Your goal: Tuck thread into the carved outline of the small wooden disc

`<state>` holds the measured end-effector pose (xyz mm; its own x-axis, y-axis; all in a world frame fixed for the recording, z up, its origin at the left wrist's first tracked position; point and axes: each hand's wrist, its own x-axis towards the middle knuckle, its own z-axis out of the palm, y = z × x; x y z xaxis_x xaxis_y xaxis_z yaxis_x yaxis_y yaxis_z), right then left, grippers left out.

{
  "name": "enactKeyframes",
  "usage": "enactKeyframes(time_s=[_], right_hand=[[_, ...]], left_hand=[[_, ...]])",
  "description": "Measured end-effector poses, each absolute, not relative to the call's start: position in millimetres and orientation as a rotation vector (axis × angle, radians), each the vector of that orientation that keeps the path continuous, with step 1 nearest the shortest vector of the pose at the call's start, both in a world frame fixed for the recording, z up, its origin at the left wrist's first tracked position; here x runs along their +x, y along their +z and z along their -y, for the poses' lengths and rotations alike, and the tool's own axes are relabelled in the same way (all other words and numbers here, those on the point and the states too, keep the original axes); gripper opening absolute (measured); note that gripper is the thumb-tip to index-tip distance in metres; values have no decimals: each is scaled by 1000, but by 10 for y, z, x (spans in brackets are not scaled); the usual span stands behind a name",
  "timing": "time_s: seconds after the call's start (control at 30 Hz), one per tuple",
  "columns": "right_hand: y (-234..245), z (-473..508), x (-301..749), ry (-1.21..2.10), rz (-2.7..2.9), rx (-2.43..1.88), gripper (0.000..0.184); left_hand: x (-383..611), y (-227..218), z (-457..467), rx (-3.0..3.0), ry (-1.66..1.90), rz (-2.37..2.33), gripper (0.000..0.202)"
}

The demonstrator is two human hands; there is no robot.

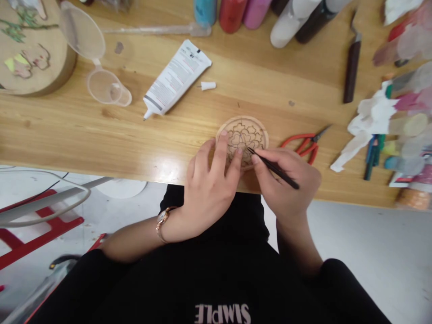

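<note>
Right hand (pixel 296 172) is pinching black tweezers (pixel 277 170); left hand (pixel 209 186) is resting parted fingers on the round wooden plaque (pixel 250 131), lying near the edge of the wooden tabletop (pixel 101 139), pale floor (pixel 364 252) showing below.

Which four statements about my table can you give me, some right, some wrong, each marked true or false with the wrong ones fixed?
1. The right hand holds tweezers. True.
2. The left hand grips the tube. False: it touches the wooden disc, and the tube lies apart from both hands.
3. The pliers lie to the right of the disc. True.
4. The red bottle is left of the blue bottle. False: it is to its right.
</note>
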<state>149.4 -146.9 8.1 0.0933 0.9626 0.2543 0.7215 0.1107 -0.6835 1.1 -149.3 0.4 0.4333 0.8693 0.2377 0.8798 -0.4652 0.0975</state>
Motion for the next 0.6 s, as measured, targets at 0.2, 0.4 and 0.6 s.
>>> enactKeyframes(time_s=[0.2, 0.4, 0.6], right_hand=[[111, 1409, 1591, 552, 1673, -1631, 12], [120, 1364, 1628, 615, 1678, -1610, 12], [107, 1375, 1678, 658, 1647, -1596, 17]], left_hand=[[11, 14, 1484, -2647, -435, 1607, 32], [11, 15, 1483, -2648, -445, 1601, 32], [10, 8, 1479, -2657, -461, 1606, 32]])
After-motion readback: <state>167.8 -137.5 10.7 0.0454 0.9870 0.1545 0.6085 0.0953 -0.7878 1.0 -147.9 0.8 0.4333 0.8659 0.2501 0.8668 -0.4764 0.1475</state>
